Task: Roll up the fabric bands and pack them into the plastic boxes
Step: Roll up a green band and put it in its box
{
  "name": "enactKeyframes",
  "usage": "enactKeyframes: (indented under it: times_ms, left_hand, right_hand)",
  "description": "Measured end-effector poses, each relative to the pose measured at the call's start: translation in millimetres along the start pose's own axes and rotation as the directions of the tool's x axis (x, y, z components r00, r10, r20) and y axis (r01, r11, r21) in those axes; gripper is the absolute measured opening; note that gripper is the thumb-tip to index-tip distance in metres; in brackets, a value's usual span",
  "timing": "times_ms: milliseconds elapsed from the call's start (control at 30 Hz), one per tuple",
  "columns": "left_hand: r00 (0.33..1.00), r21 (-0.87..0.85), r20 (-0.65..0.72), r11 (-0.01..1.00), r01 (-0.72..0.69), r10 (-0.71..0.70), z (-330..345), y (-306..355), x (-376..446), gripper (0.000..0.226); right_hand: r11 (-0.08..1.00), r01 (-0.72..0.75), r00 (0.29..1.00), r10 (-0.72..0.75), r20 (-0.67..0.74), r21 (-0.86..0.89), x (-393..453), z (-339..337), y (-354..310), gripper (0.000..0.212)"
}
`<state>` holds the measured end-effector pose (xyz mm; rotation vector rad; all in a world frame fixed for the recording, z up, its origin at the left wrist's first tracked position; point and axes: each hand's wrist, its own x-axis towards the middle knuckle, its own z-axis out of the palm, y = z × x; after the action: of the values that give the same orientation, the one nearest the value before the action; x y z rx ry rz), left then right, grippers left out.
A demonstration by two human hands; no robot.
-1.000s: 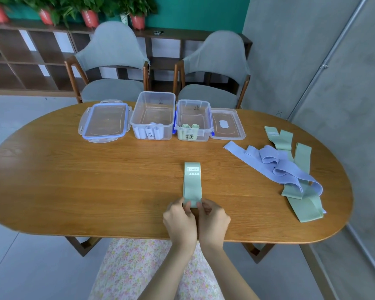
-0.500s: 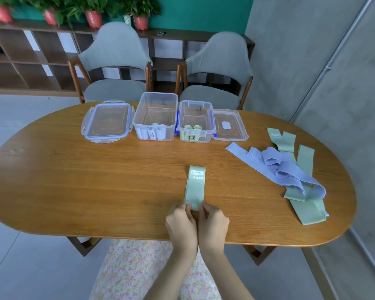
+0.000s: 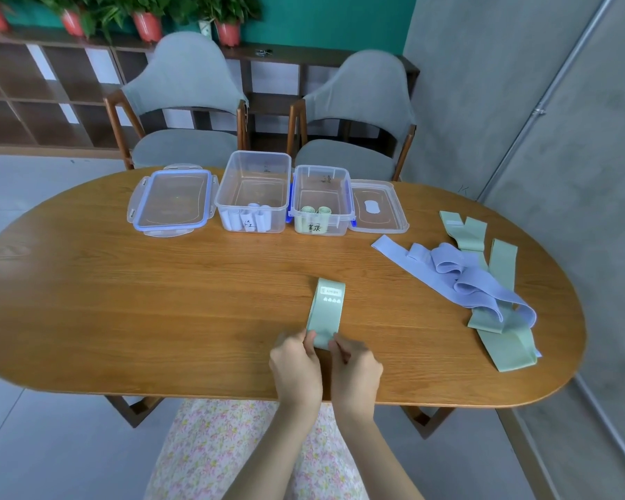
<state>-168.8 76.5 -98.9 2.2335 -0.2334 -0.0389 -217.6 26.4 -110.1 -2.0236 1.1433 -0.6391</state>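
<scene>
Fingers (image 3: pixel 310 340) of the left hand (image 3: pixel 295 368) and fingers (image 3: pixel 340 346) of the right hand (image 3: pixel 356 373) are curled onto the near end of a green band (image 3: pixel 326 312), pinching it from either side; the two hands lie side by side, almost touching, near the front edge of the table (image 3: pixel 159 301). The band lies flat, its far end with a white label pointing toward the boxes. Well beyond it stand two open plastic boxes: the left box (image 3: pixel 253 193) contains white-blue rolls, and the right box (image 3: pixel 322 200), just beside it, contains green rolls. A lid (image 3: pixel 172 202) lies to the left of the boxes, and a second lid (image 3: pixel 377 207) lies to the right, touching the right box. On the right part of the table lies a loose pile of blue bands (image 3: pixel 459 279) overlapping green bands (image 3: pixel 502 330). Two grey chairs (image 3: pixel 184 102) stand behind the table.
</scene>
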Motion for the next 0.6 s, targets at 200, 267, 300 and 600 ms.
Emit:
enactKeyframes:
  times_ms: [200,267,300,600]
  left_hand:
    - [0.999,0.013,0.016,0.999,0.042,-0.042,-3.6,-0.8,-3.3,0.019]
    - [0.999,0.002,0.025,0.999,0.047,-0.047,-3.7,-2.4,-2.0,0.019]
    - [0.998,0.003,0.030,0.999,0.049,-0.049,-2.3,-3.5,-1.8,0.020]
    - [0.995,-0.026,0.025,0.995,0.097,-0.096,-6.3,5.8,-2.7,0.018]
  right_hand:
    - [0.996,-0.066,0.997,0.069,-0.047,0.064,0.9,-1.0,-8.1,0.014]
    - [0.999,-0.034,0.999,0.035,-0.029,0.009,-2.3,1.3,-4.6,0.022]
    - [1.000,-0.025,0.999,0.025,-0.027,-0.016,-3.3,2.3,-3.4,0.026]
    - [0.992,-0.104,0.994,0.102,0.035,0.064,4.0,-7.2,-8.3,0.012]
